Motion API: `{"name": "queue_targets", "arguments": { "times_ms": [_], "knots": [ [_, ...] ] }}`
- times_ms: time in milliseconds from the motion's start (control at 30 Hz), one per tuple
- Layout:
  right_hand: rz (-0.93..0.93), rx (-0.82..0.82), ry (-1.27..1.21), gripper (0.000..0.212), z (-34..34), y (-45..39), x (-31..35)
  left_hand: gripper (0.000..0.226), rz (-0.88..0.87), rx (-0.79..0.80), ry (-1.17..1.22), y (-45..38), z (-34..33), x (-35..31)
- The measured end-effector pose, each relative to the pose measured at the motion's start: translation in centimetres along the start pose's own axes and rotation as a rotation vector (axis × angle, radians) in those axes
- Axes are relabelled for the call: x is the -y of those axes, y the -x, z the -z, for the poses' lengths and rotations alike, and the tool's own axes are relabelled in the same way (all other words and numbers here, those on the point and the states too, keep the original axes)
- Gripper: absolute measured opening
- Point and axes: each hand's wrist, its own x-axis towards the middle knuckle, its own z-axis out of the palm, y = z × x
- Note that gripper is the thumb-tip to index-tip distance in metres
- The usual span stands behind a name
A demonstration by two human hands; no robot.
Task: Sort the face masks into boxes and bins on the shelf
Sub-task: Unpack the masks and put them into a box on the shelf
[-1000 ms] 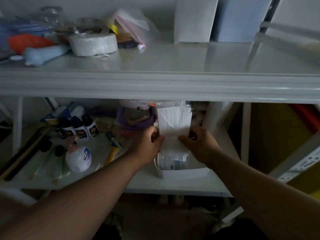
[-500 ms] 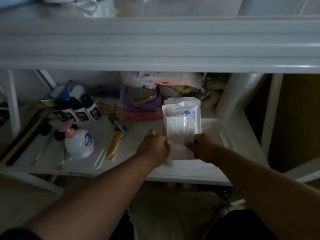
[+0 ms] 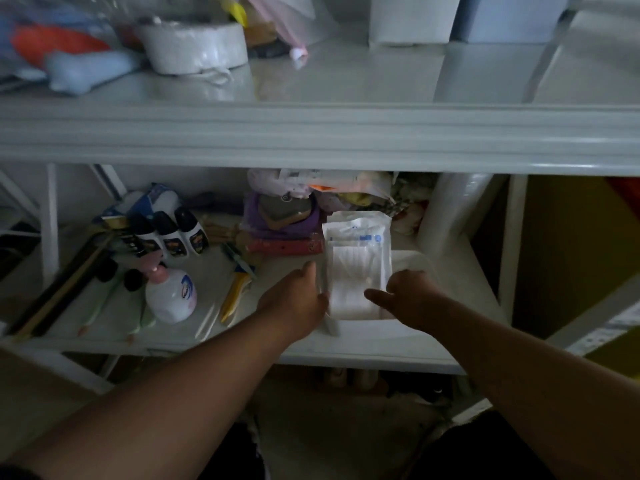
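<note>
Since half a second ago the view has tilted up, bringing the upper shelf [image 3: 346,81] back in; the hands have hardly shifted at the mask pack.

Pack of face masks [image 3: 358,268], clear-wrapped, white, blue print near its far end. Lies flat in the white bin [image 3: 412,261] at the front right of the lower shelf [image 3: 363,355], against the bin's left side.

Left hand [image 3: 298,301]: at the pack's left edge, thumb raised, fingers curled toward the wrapper. Touching or just beside; cannot tell whether it grips.

Right hand [image 3: 407,296]: at the pack's near right corner, forefinger stretched across the wrapper's near end, remaining fingers loosely curled. Looks like a light touch, not a clench; a real grip cannot be confirmed.

Lower shelf, left of the bin: yellow-handled tool [image 3: 233,296], white pump bottle [image 3: 171,299] with pink top, three dark-capped small bottles [image 3: 169,237] farther back. Behind the pack: purple item [image 3: 280,220], red flat box [image 3: 285,247].

Upper shelf: white roll [image 3: 194,46] at left, blue bone-shaped toy [image 3: 86,71] beside it, white box [image 3: 412,19] and pale blue box [image 3: 512,17] at the back right.
</note>
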Motion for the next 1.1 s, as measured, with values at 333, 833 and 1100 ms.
{"name": "queue_targets", "arguments": {
  "times_ms": [333,833,1100],
  "knots": [
    [0.166,-0.231,-0.248,0.041,8.8,9.9,3.3,0.036,-0.23,-0.201,0.157,5.9,7.4,-3.5],
    [0.358,-0.216,-0.393,0.028,24.3,18.9,7.8,0.036,-0.466,-0.442,0.111,11.6,22.2,-11.0],
    [0.376,-0.42,-0.481,0.033,30.7,15.2,9.8,0.039,-0.509,-0.561,0.18,6.5,29.1,-15.2]
  ]
}}
